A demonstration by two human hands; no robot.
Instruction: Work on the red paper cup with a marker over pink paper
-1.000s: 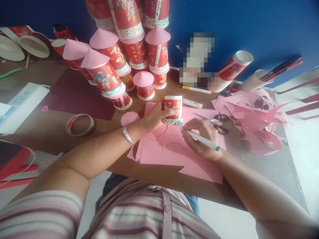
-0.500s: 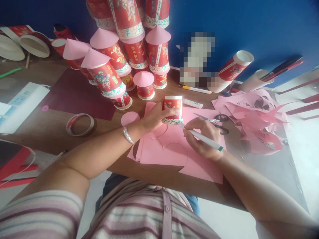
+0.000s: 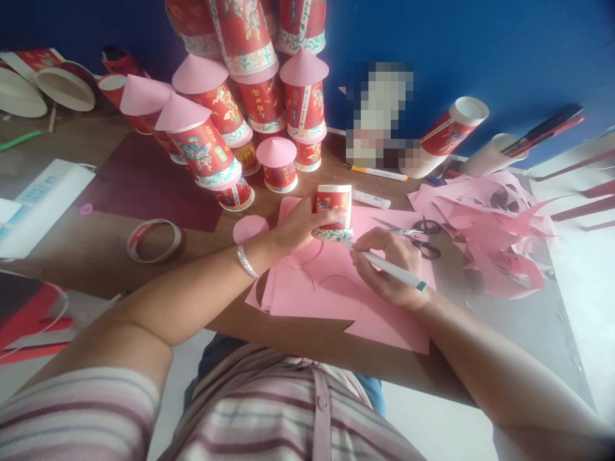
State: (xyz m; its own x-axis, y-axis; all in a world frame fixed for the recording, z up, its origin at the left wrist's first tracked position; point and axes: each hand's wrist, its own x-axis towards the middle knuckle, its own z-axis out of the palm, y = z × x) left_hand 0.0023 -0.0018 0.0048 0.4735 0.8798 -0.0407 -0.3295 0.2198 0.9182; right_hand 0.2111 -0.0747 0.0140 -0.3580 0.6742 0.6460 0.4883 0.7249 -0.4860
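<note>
My left hand (image 3: 298,225) is wrapped round a red paper cup (image 3: 332,200) with a white band of green leafy drawing at its lower end. Between the fingers of my right hand (image 3: 390,264) is a white marker pen (image 3: 396,273) with a dark green end. Its tip meets the cup's lower white band or lies right by it. Under both hands spread pink paper sheets (image 3: 327,298) with drawn circle outlines. A pink paper disc (image 3: 250,229) lies by my left wrist, and scissors (image 3: 417,230) rest just beyond my right hand.
Red cups with pink cone roofs (image 3: 193,144) stand stacked at the back left. A tape roll (image 3: 154,241) lies left. A glue stick (image 3: 371,199) and a yellow-white marker (image 3: 379,173) lie behind the cup. Pink scraps (image 3: 500,224) and a pen holder (image 3: 491,155) are at right.
The marker tip and my right hand have shifted slightly left along the cup's white band. My left hand keeps the cup in the same place.
</note>
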